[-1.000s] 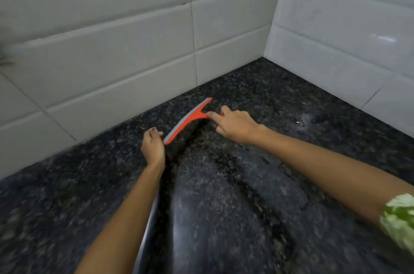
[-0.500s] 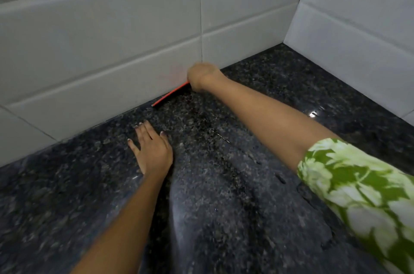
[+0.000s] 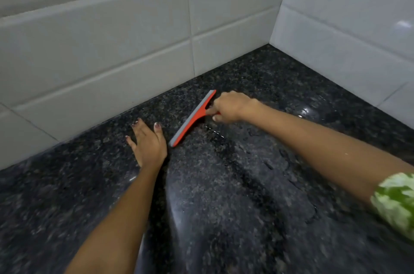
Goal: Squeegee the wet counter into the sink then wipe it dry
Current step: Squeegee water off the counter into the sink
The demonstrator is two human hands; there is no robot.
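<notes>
An orange squeegee [image 3: 193,118] with a grey rubber blade lies blade-down on the black speckled granite counter [image 3: 224,195], a short way out from the back wall. My right hand [image 3: 230,107] is closed around its short handle. My left hand [image 3: 147,142] lies flat on the counter with fingers spread, just left of the blade's near end and not touching it. A wet sheen and small droplets show on the counter behind the blade and to the right. No sink is in view.
White tiled walls [image 3: 100,50] meet in a corner at the back right, closing the counter on two sides. A green-and-white patterned sleeve [image 3: 396,202] covers my right upper arm. A water glint [image 3: 305,111] shines near the right wall.
My right hand has drawn the squeegee back from the base of the wall toward me. My left hand stays flat on the counter in about the same spot.
</notes>
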